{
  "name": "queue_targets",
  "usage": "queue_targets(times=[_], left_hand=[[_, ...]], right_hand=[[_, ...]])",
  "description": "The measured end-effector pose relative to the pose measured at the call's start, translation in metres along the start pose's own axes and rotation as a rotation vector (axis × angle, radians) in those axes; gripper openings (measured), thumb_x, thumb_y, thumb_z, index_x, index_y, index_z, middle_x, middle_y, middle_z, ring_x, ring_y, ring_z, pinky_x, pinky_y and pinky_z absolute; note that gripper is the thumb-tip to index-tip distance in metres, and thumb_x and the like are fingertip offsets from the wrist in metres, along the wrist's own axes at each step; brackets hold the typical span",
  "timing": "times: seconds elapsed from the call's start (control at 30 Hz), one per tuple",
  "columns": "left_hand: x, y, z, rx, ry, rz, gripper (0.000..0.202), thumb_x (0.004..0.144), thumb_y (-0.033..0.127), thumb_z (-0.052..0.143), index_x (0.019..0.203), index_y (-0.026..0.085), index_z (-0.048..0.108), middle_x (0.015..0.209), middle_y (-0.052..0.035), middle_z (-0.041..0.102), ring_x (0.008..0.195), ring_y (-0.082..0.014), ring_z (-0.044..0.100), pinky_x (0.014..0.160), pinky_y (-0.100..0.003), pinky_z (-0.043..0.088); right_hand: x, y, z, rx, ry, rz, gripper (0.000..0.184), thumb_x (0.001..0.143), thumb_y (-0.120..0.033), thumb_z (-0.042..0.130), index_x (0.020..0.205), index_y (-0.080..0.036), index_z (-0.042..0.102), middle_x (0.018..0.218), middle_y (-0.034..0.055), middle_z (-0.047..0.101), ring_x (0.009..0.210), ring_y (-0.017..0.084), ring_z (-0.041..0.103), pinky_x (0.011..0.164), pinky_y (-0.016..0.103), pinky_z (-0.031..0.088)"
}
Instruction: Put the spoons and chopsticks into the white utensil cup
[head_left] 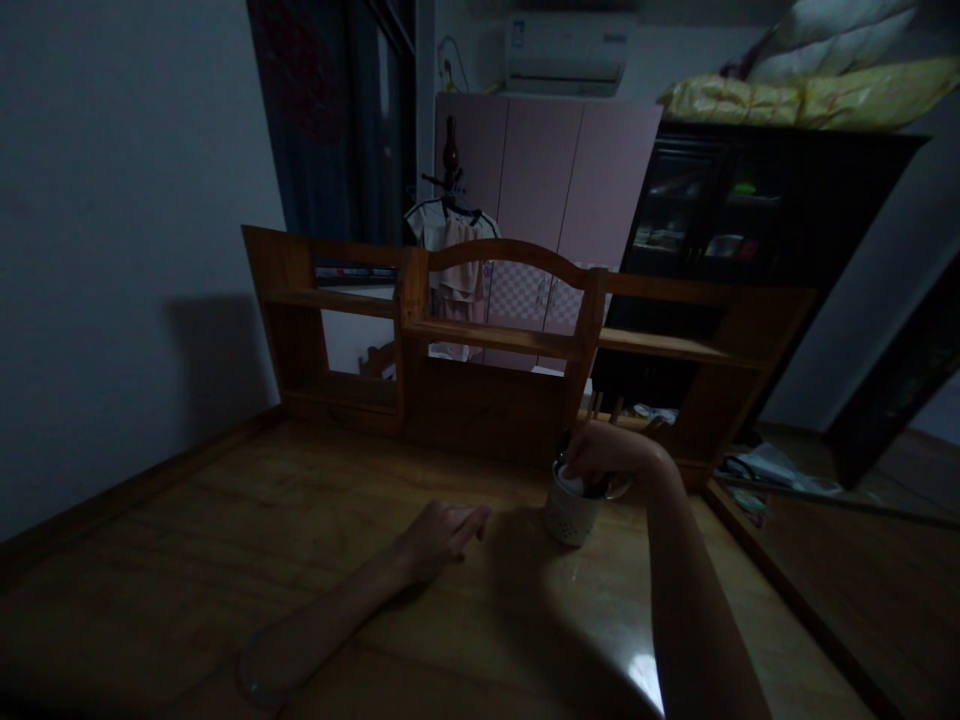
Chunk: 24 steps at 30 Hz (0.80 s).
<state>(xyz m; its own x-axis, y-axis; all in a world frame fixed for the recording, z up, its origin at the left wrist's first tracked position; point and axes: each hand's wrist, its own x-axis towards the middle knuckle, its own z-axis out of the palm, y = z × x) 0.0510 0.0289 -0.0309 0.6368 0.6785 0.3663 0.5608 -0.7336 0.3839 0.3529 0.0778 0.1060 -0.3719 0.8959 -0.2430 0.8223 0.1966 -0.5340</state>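
A light-coloured cup (568,518) with a pattern of small dark spots stands upright on the wooden desktop. My right hand (604,452) reaches over its rim from the right, fingers bent down and pinched together at its mouth. What lies between those fingertips is too dark to make out. Dark items and a few thin wooden sticks (594,405) show around and behind the hand; I cannot tell whether all of them stand in the cup. To the left of the cup, my left hand (444,537) rests on the desktop, fingers stretched out, holding nothing.
A low wooden shelf unit (495,338) runs along the desktop's back edge. A wall borders the left side, and a raised wooden edge (787,590) borders the right. Beyond are hanging clothes (454,245), a pink wardrobe (540,180) and a dark cabinet (780,200). The room is dim.
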Motion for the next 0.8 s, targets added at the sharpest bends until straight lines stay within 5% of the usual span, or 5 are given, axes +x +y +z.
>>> queue_targets(times=[0.5,0.8], left_hand=[[0.0,0.005,-0.003,-0.072,0.012,-0.062,0.051,0.102,0.038,0.022,0.081,0.019,0.065,0.076,-0.0004,0.069,0.07,-0.0126,0.065,0.069,-0.021,0.043],[0.0,0.003,0.0,-0.071,0.028,-0.062,0.052,0.101,0.04,0.022,0.081,0.018,0.065,0.075,-0.001,0.068,0.07,-0.0131,0.064,0.065,-0.022,0.042]], right_hand=[[-0.027,0.007,-0.022,0.266,0.123,-0.156,0.04,0.076,-0.046,0.073,0.093,-0.01,0.068,0.084,0.0099,0.071,0.067,0.018,0.067,0.057,0.022,0.055],[-0.022,0.006,-0.014,0.308,-0.003,-0.097,0.031,0.071,-0.038,0.076,0.085,-0.011,0.07,0.082,0.0089,0.072,0.074,0.021,0.069,0.065,0.024,0.058]])
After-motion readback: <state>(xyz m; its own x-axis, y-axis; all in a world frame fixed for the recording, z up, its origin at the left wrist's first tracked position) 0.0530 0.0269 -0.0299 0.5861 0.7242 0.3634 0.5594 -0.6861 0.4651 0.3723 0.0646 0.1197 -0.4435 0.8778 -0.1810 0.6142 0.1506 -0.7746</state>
